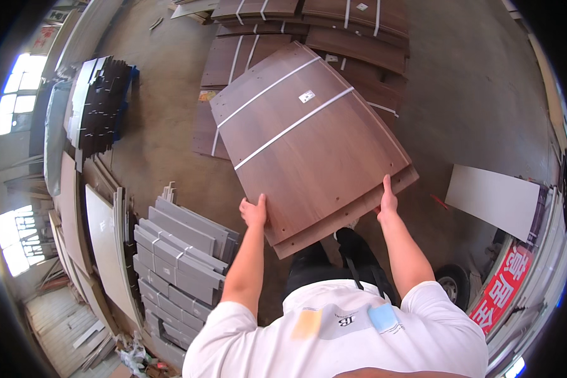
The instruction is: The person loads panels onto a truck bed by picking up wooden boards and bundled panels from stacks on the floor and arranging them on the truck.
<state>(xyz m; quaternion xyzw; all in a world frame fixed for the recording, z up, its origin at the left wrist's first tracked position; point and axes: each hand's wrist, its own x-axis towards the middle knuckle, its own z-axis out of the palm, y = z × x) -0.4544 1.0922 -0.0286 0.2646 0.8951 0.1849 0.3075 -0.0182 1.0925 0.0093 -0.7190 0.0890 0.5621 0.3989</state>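
Note:
Both my hands carry a strapped bundle of brown wood panels in front of my body, tilted in the picture. Two white straps cross it, and a small white label sits near its far part. My left hand grips the near left edge, thumb on top. At the near right corner my right hand holds on, its thumb on the upper face and its other fingers mostly hidden beneath. Beyond the bundle lie stacks of similar strapped brown panels, partly covered by it.
Strapped grey panels are stacked at my left, with white boards leaning behind them. Farther left stands a dark stack of boards. On the right are a white board, a wheel and a red banner.

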